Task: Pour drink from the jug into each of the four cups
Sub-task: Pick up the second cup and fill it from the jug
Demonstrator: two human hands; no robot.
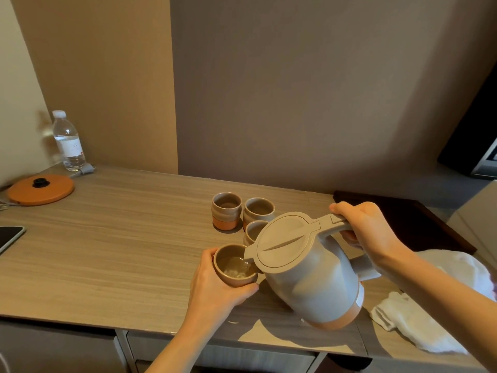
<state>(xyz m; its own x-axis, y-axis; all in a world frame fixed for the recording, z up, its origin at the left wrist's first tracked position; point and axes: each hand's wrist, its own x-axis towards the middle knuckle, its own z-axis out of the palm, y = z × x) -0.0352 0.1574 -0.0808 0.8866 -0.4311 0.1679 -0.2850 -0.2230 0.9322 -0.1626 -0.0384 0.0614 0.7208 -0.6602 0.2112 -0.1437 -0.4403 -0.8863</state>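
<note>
My right hand [368,230] grips the handle of a grey jug [304,267] with a tan base, tilted left so its spout hangs over a cup. My left hand [217,286] is wrapped around that grey-brown cup [235,266], held near the desk's front; clear liquid streams into it and bubbles inside. Three more cups stand behind: one at the back left [226,210], one at the back right [258,211], and a third [254,230] partly hidden by the jug's lid. I cannot tell what they hold.
On the wooden desk [121,238], a water bottle [68,140] and an orange lid [40,189] sit far left, a phone [9,236] at the left edge. White cloths [419,327] lie right of the jug. A dark tray [419,224] is behind my right hand.
</note>
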